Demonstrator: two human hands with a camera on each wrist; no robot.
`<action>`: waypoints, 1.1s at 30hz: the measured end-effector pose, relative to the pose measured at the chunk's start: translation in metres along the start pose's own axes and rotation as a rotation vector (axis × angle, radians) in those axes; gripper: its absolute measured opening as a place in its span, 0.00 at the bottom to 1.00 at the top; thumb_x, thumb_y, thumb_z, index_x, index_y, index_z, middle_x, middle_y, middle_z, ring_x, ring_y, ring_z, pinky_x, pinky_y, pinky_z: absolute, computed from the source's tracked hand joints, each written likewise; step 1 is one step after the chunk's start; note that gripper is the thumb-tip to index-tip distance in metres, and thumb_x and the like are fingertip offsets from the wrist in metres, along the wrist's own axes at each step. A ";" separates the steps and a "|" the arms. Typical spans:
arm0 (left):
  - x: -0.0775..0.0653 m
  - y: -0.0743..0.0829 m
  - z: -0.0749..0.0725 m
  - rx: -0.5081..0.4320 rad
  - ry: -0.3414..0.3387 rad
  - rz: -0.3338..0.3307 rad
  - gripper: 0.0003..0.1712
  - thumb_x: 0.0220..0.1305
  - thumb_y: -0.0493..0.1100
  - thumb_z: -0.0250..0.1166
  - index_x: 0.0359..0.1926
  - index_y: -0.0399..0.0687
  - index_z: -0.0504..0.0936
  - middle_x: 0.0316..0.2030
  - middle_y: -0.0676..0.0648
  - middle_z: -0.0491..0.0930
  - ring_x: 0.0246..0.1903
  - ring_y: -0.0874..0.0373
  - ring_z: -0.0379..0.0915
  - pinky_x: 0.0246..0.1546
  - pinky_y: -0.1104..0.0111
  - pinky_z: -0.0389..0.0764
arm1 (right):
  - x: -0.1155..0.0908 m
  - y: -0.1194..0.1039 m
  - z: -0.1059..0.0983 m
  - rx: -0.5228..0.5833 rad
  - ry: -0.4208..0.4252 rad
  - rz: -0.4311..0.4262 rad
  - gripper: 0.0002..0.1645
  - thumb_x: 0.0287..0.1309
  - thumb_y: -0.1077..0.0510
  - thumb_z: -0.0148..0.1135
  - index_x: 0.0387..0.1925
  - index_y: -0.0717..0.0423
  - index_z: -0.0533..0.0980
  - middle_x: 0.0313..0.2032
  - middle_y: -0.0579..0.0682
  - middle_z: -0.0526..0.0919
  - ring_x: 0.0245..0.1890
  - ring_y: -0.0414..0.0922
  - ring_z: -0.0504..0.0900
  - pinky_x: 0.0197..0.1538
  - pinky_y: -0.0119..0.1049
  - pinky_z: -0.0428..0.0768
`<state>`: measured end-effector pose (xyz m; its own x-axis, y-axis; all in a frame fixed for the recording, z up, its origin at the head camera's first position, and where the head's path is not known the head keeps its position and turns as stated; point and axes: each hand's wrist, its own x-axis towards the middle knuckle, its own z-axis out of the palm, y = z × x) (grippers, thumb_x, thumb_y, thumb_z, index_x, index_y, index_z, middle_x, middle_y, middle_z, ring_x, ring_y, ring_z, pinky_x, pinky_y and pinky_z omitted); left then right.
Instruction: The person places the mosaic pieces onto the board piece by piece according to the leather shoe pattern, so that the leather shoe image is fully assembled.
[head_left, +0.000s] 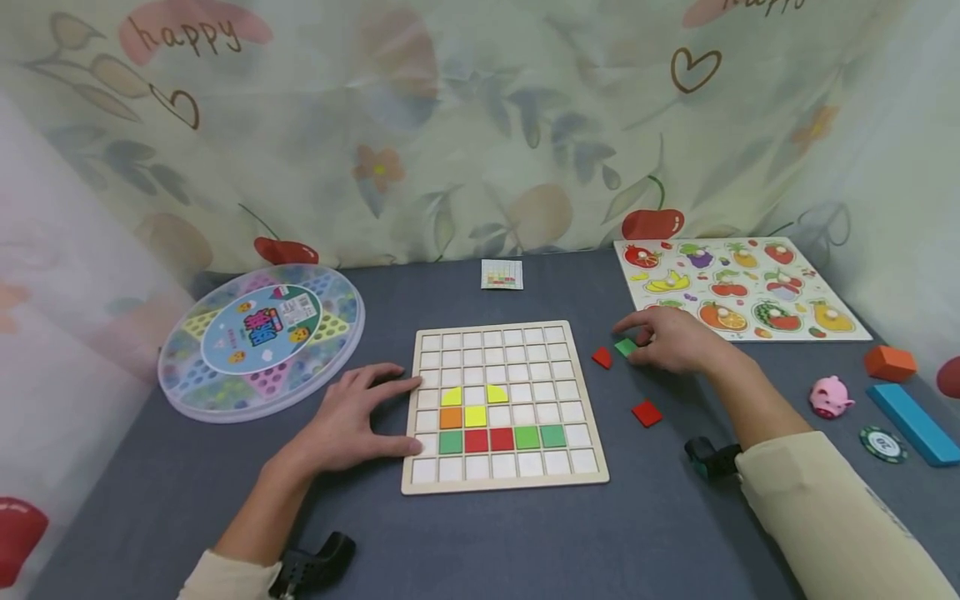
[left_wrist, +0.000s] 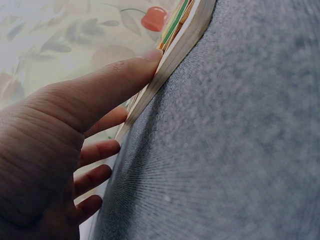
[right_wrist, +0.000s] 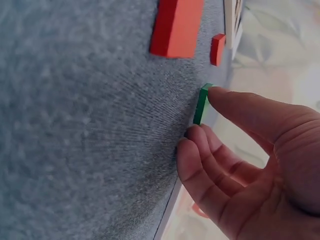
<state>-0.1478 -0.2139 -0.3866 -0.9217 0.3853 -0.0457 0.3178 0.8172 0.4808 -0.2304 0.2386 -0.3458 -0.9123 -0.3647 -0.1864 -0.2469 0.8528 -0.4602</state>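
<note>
A pale wooden grid board (head_left: 506, 333) lies on the dark cloth, with yellow, orange, red and green tiles in some of its squares. My left hand (head_left: 345, 421) rests at its left side, fingers spread, thumb and index fingertips on the edge; in the left wrist view the thumb (left_wrist: 110, 85) presses the rim. Right of the board, my right hand (head_left: 675, 340) has a small green tile (head_left: 625, 347) between its thumb and bent fingers, the index finger reaching past it. The right wrist view shows this green tile (right_wrist: 201, 104) low at the cloth, thumb tip at one end.
A red piece (head_left: 602, 357) and a red square tile (head_left: 647, 413) lie nearby. Behind the board stands a small pattern card (head_left: 502, 275). Around these are a round game box (head_left: 337, 358), a fruit puzzle board (head_left: 693, 300), a pig figure (head_left: 829, 396), a chip (head_left: 882, 444) and blocks (head_left: 915, 425).
</note>
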 end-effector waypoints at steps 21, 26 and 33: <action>0.000 0.000 0.001 -0.002 0.005 -0.004 0.48 0.53 0.71 0.75 0.73 0.65 0.73 0.74 0.44 0.64 0.73 0.39 0.53 0.68 0.34 0.56 | -0.007 -0.005 0.001 0.201 0.072 0.087 0.11 0.63 0.58 0.70 0.40 0.60 0.78 0.32 0.53 0.82 0.27 0.44 0.82 0.34 0.37 0.81; 0.001 0.001 0.001 -0.006 0.005 -0.005 0.48 0.52 0.71 0.75 0.73 0.65 0.74 0.74 0.45 0.64 0.73 0.40 0.53 0.68 0.34 0.56 | -0.016 -0.008 -0.003 0.335 0.122 0.076 0.13 0.66 0.58 0.69 0.45 0.64 0.79 0.34 0.55 0.83 0.30 0.46 0.84 0.37 0.38 0.85; -0.001 0.000 0.001 -0.004 0.004 -0.006 0.48 0.53 0.70 0.75 0.73 0.65 0.74 0.74 0.45 0.65 0.73 0.40 0.53 0.69 0.35 0.56 | -0.024 -0.025 0.004 0.404 0.088 0.018 0.14 0.68 0.59 0.66 0.50 0.63 0.82 0.39 0.58 0.86 0.33 0.48 0.87 0.41 0.41 0.87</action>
<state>-0.1470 -0.2135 -0.3872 -0.9244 0.3789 -0.0446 0.3119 0.8178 0.4837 -0.2013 0.2241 -0.3329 -0.9440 -0.3029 -0.1307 -0.0987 0.6372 -0.7643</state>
